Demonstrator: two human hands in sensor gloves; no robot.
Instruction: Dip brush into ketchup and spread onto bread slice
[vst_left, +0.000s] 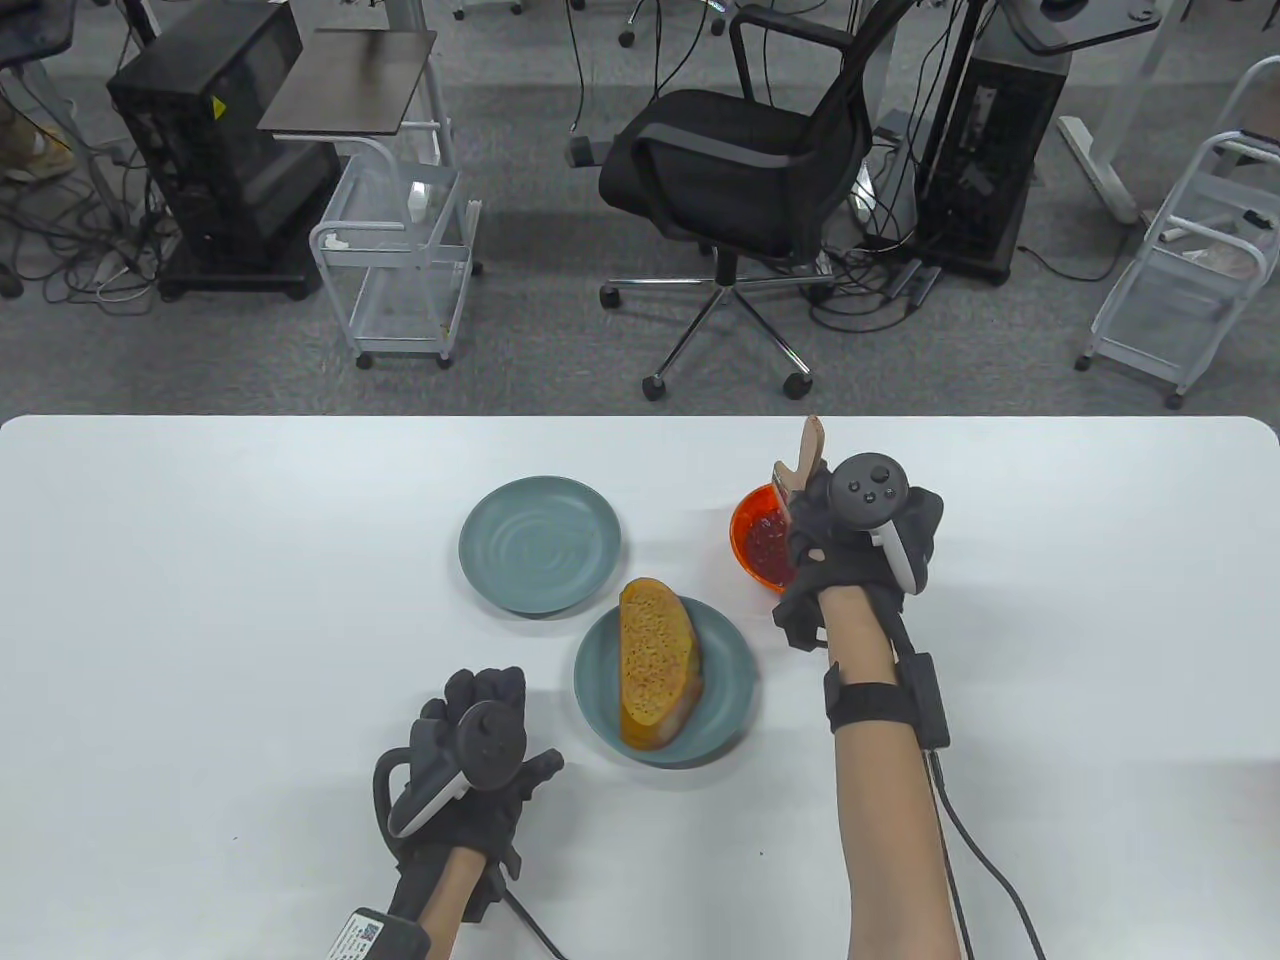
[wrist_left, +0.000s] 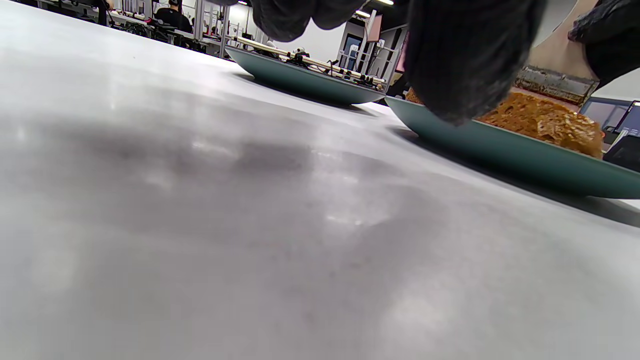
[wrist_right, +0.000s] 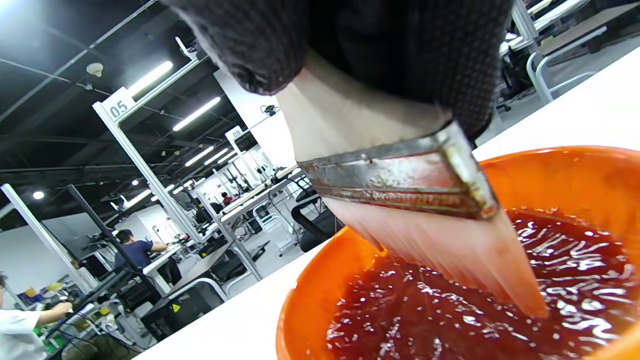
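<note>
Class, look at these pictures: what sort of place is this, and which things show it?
Probably a lab or office workspace, not a kitchen: an office chair, computer towers with floor cables, and numbered workstation frames behind.

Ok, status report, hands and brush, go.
Right hand grips brush, bristles in ketchup, orange bowl. Left hand rests on table. Bread slice unobstructed on plate.

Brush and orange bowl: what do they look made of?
Brush: pale handle, probably bare wood, matte. Its band is metal, dull and stained, with small rivets showing. The bristles are pale and translucent, likely synthetic, their tips in the ketchup. Orange bowl: looks like plastic, since its wall glows slightly translucent and has a smooth sheen. The right hand holds the brush.
</note>
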